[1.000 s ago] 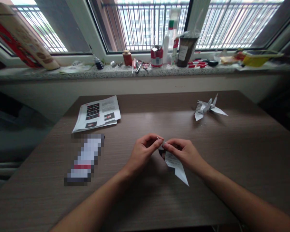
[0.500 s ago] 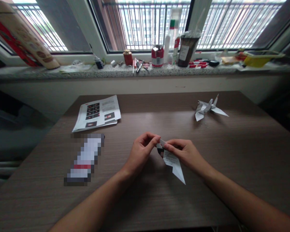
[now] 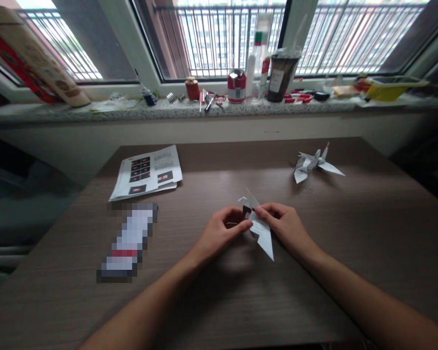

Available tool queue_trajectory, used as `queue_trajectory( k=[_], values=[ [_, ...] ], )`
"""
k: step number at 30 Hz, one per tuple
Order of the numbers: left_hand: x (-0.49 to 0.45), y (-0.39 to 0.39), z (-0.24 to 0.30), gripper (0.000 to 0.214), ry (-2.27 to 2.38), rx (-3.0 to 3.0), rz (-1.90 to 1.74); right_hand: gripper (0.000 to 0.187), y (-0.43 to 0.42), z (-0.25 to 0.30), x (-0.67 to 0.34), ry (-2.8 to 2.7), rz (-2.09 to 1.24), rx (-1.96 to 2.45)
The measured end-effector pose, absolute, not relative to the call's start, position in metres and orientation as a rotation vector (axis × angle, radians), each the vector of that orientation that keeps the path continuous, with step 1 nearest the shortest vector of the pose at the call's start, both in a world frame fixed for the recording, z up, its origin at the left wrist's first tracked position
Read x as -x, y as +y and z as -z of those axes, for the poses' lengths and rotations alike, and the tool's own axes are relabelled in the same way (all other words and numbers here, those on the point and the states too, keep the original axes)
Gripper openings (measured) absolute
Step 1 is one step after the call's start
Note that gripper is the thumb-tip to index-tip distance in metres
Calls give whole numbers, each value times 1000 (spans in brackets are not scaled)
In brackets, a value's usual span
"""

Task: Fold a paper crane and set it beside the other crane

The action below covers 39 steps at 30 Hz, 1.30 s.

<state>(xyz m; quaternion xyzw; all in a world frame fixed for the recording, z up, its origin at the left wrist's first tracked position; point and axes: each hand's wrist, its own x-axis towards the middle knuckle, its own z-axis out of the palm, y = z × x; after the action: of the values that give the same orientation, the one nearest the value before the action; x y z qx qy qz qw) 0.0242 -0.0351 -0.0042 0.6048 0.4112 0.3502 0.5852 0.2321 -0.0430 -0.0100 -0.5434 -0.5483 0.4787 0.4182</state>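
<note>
A folded paper crane (image 3: 262, 233), white with print and a dark patch, is held just above the middle of the table. Its long point hangs down toward me, and thin tips stick up beyond my fingers. My left hand (image 3: 226, 224) pinches its left side, thumb on the near face and fingers partly hidden behind. On the other side my right hand (image 3: 284, 223) grips it between thumb and curled fingers. Two finished-looking paper cranes (image 3: 314, 163) rest together at the table's back right.
Printed sheets (image 3: 149, 170) lie at the back left of the brown table (image 3: 76, 233). Nearer is a blurred phone-like object (image 3: 127, 240). Along the windowsill (image 3: 160, 109) stand a red can (image 3: 236, 86), a dark drink cup (image 3: 282, 75), a bottle and small tools.
My left hand has shifted from the top tip down to the side of the folded paper. Thin tips now show above, and the paper's lower point has risen slightly leftward.
</note>
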Motion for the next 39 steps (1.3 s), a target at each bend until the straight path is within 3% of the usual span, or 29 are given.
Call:
queue_trajectory(
  k=[28,35,39],
  values=[
    [-25,-37,2,30,994,-1378,-863,36,-40,12,-236,-1341,-1452,1238],
    [-21,-31,4,26,1071,-1362,-1018,36,-41,13,-236,-1368,-1218,1350],
    [-21,-32,3,26,1101,-1386,-1048,35,-43,11,-235,-1438,-1262,1378]
  ],
)
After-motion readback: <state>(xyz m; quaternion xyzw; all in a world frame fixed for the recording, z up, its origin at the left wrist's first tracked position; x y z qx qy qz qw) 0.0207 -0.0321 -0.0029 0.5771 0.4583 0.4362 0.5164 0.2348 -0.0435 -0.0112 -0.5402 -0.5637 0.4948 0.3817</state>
